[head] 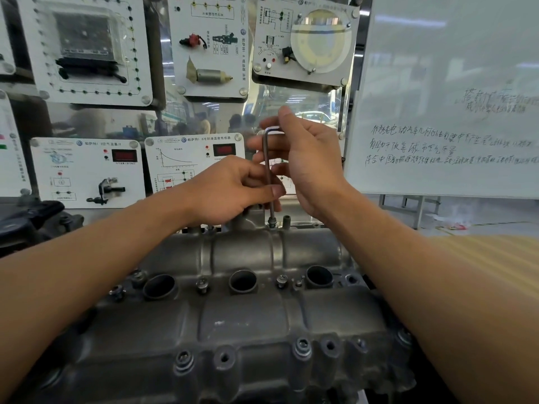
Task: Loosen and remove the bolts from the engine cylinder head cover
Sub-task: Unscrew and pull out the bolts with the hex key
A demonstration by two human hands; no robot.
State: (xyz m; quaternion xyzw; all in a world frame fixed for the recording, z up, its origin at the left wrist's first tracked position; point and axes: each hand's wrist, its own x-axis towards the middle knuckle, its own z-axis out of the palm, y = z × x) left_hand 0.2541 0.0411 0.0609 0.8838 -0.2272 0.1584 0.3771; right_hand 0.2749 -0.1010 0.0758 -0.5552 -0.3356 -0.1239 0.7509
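Partway: left grip pinches hex key, right grip holds its top, on far bolt; several near bolts remain.

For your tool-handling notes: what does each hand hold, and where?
Both hold the hex key: right hand at its top bend, left hand pinching the lower shaft.

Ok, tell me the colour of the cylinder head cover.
Dull grey metal; the cylinder head cover shows best in the head view.

This is a car-training workshop: sensor demonstration panels on the wall, a handwritten whiteboard, a bare engine.
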